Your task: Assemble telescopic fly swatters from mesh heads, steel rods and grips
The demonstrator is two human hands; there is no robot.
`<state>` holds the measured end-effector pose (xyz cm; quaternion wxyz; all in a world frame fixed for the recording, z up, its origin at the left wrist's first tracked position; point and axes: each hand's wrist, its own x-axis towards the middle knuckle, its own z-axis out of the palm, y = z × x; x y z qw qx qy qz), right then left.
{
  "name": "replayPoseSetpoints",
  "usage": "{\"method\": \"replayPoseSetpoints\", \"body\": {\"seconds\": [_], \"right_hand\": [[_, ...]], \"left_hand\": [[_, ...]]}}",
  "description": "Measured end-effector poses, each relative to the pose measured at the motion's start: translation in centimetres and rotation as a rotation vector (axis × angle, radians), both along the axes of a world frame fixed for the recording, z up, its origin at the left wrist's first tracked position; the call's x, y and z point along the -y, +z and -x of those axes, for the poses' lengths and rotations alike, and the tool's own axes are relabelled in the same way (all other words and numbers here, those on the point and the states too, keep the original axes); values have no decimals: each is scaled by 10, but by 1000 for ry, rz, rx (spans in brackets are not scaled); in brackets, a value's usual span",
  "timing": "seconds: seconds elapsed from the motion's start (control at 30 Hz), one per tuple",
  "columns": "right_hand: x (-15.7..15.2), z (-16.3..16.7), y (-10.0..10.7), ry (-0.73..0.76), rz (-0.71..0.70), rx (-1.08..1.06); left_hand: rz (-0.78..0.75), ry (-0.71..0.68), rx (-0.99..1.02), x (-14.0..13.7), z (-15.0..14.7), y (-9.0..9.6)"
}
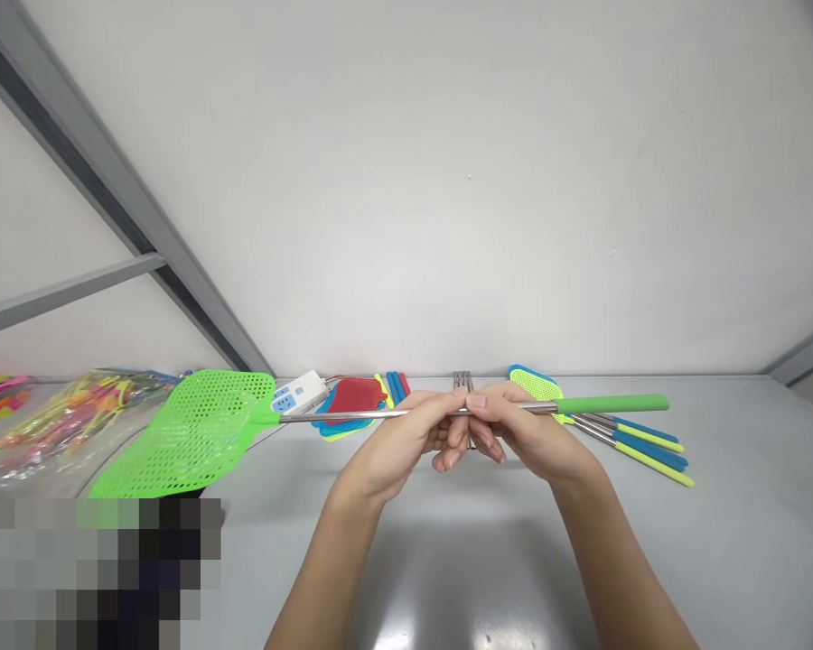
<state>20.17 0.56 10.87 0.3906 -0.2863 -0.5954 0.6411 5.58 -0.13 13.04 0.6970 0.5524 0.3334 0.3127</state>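
One swatter (pixel 352 415), grey table (pixel 752 533), pale wall (pixel 474 208)

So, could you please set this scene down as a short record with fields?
Held item: green fly swatter, mesh head toward the left, green handle toward the right
Left hand: the hand pinches the metal rod
Right hand: the hand pinches the same rod, beside the left
Stacked pieces: red mesh swatter head on top of blue and yellow-green ones
Right side: fly swatters with blue and yellow-green handles
Also present: white power strip
Surface: grey table
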Motion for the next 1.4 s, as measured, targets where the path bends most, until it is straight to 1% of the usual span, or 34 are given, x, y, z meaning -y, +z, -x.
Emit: {"method": "replayPoseSetpoints", "body": {"seconds": [0.1,0.3,0.47,0.6,0.8,0.97,1.07,1.2,1.4], "right_hand": [[-1,-2,1,34,1,32],[-1,-5,1,64,-5,67],[-1,-5,0,57,-11,63],[0,-6,0,47,10,20],[-1,-5,-2,40,36,-27],[-1,-5,-2,39,36,-26],[-1,-5,-1,45,35,-25],[-2,-5,-1,38,40,-26],[-2,-1,-3,-26,87,-51]], "left_hand": [[-4,-12,1,-1,0,-1],[-8,6,-9,-4,-2,-4],[28,-52,10,-5,-3,-7],[34,-65,20,-4,-5,-9],[121,-159,-11,-3,-5,-6],[162,-200,11,-4,-3,-6],[158,-200,42,-4,-2,-7],[131,-160,77,-4,-3,-7],[147,-102,126,-6,-6,-7]]}}
